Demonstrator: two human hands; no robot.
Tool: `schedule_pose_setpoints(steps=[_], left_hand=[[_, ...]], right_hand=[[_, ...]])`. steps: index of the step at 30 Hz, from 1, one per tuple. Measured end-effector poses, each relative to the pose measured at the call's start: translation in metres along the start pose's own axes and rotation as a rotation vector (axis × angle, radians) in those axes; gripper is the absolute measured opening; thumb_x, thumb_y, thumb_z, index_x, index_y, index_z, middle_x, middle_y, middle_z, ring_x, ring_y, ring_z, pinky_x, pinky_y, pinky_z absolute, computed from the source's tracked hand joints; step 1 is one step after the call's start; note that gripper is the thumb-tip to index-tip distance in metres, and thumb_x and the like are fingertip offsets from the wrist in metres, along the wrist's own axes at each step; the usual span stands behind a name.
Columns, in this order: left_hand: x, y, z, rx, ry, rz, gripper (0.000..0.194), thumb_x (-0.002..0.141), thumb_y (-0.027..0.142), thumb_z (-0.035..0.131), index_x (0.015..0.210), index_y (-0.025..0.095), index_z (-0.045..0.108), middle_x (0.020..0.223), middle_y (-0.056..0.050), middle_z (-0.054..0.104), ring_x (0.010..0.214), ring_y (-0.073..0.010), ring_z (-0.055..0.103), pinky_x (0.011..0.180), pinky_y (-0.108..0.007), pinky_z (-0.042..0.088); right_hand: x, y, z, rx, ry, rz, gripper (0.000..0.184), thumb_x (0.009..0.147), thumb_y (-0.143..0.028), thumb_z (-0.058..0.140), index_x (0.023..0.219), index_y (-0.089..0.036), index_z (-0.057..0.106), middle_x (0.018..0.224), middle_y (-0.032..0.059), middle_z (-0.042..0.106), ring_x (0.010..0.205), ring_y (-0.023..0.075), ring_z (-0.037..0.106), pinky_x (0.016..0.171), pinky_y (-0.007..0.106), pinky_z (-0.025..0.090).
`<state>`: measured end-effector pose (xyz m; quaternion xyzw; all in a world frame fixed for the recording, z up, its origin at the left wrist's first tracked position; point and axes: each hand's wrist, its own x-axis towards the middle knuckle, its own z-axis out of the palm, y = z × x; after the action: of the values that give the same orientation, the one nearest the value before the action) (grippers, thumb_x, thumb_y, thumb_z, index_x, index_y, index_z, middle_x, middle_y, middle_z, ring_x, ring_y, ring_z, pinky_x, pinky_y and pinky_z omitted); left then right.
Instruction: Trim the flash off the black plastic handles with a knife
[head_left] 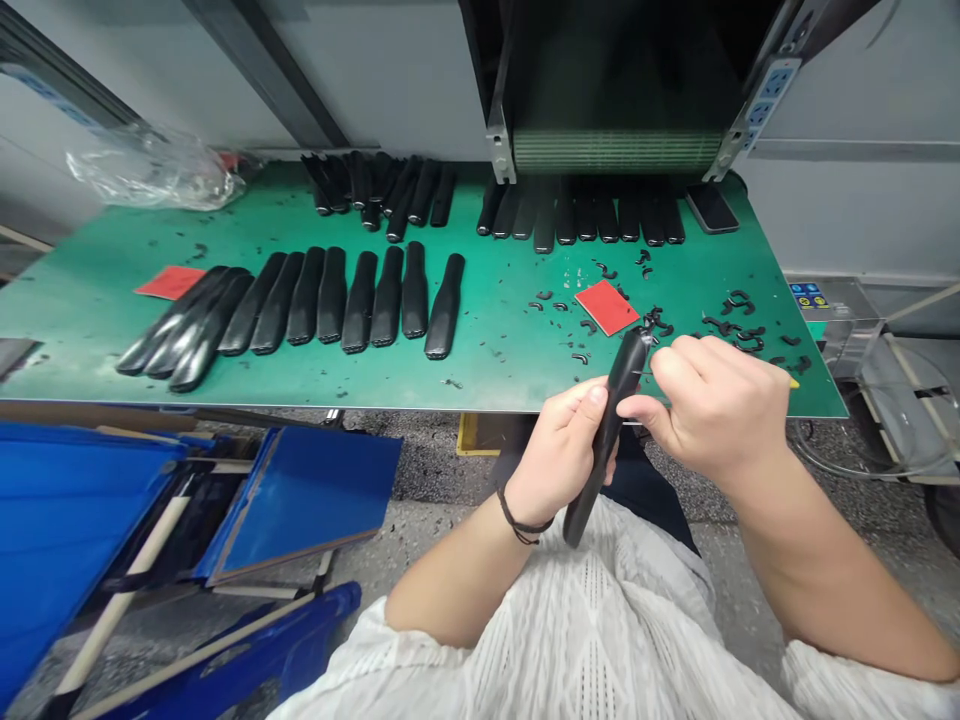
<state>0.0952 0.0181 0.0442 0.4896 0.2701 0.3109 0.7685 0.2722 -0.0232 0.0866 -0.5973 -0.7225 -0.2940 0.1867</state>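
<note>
1. Nearest: white knit top (600, 640) on the person, with a dark cord bracelet (525, 522) on the left wrist

2. Left hand (559, 445) is off the bench, just beyond its front edge. Its fingers (581, 410) are closed around the black tapered grip (604, 440), which stands tilted with the narrow end down toward the body. This hold appears to steady the piece and present its upper end to the other hand

3. Right hand (712, 410) is at the grip's upper end, with thumb and forefinger pressed together on it. Its fingers (675, 365) are curled just above the green bench (480, 375). Fine detail at the tip is hidden by the hands

4. Black C-shaped clips (739, 303) lie scattered toward the bench's right edge, around a red square pad (607, 307), within close reach of the right hand

5. Black grips (360, 300) lie side by side in a row along the bench's left half, an orderly layout that seems to keep them separate; a red card (171, 282) lies beyond the row's left end

6. Rear edge: further grips (581, 212) in a second row, a phone (711, 208) at the right corner, and a clear plastic bag (154, 170) at the left corner
</note>
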Motion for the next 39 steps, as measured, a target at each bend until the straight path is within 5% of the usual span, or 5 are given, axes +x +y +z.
schedule_pose_setpoints(steps=[6,12,21,30,39], left_hand=[[0.008,0.004,0.0,0.056,0.115,0.125,0.046,0.103,0.056,0.053,0.11,0.016,0.076,0.071,-0.001,0.057,0.066,-0.011,0.05,0.061,-0.023,0.042],[0.015,0.009,-0.002,-0.08,0.15,0.06,0.052,0.1,0.06,0.055,0.115,0.014,0.073,0.063,0.004,0.043,0.055,-0.0088,0.035,0.052,-0.024,0.03],[0.022,0.016,0.002,-0.22,0.141,-0.031,0.051,0.101,0.058,0.056,0.112,0.011,0.071,0.057,0.006,0.042,0.05,-0.008,0.033,0.05,-0.024,0.029],[0.025,0.015,-0.002,-0.239,0.208,-0.024,0.055,0.101,0.064,0.051,0.111,0.014,0.071,0.055,0.007,0.039,0.05,-0.0082,0.035,0.05,-0.023,0.03],[0.036,0.019,-0.011,-0.278,0.33,0.086,0.054,0.102,0.064,0.047,0.106,0.016,0.073,0.054,0.006,0.038,0.049,-0.0081,0.038,0.05,-0.022,0.034]], right_hand=[[-0.01,-0.019,0.005,0.121,-0.06,-0.001,0.057,0.101,-0.07,0.042,0.074,-0.021,0.057,0.064,0.0013,0.051,0.061,0.015,0.039,0.054,0.033,0.019],[-0.018,-0.034,0.004,0.205,-0.124,-0.079,0.059,0.1,-0.071,0.042,0.073,-0.021,0.057,0.066,0.0017,0.053,0.061,0.0153,0.04,0.055,0.033,0.022],[-0.022,-0.036,0.004,0.156,-0.133,-0.116,0.055,0.102,-0.066,0.044,0.072,-0.022,0.058,0.065,0.0024,0.052,0.064,0.0173,0.038,0.057,0.034,0.021],[-0.029,-0.045,0.009,0.16,-0.111,-0.135,0.053,0.105,-0.061,0.042,0.071,-0.022,0.054,0.065,0.0013,0.049,0.066,0.0179,0.036,0.059,0.034,0.021],[-0.04,-0.061,0.009,0.319,-0.241,-0.144,0.055,0.103,-0.066,0.042,0.072,-0.022,0.054,0.067,0.0019,0.05,0.067,0.0177,0.037,0.06,0.034,0.021]])
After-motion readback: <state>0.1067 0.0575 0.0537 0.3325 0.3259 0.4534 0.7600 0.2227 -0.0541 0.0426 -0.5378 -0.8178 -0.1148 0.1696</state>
